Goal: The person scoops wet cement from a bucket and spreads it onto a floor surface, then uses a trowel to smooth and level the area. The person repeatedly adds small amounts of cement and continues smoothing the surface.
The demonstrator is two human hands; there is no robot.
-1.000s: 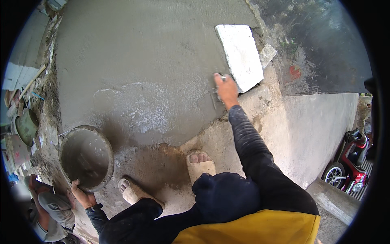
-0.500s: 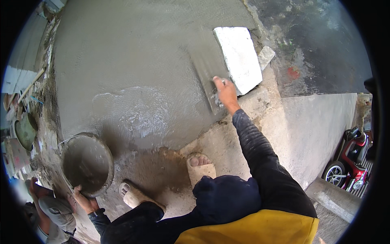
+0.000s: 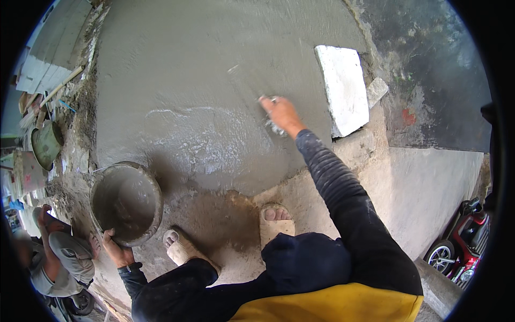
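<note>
My right hand [image 3: 280,114] grips the handle of a steel trowel [image 3: 248,90] whose flat blade lies on the wet grey cement [image 3: 214,70], pointing away to the upper left. My left hand [image 3: 115,248] holds the near rim of a round cement-smeared pan [image 3: 126,201] standing at the slab's near left edge. My two feet in pale sandals [image 3: 276,222] stand on the damp ground just below the wet patch.
A white rectangular slab [image 3: 341,88] lies at the cement's right edge, with a small block beside it. Another person [image 3: 56,257] crouches at lower left. Boards, a green basin [image 3: 45,144] and debris line the left. A red vehicle [image 3: 464,244] stands lower right.
My right hand has swept the trowel leftward across the cement, away from the white slab. My left hand keeps its hold on the pan.
</note>
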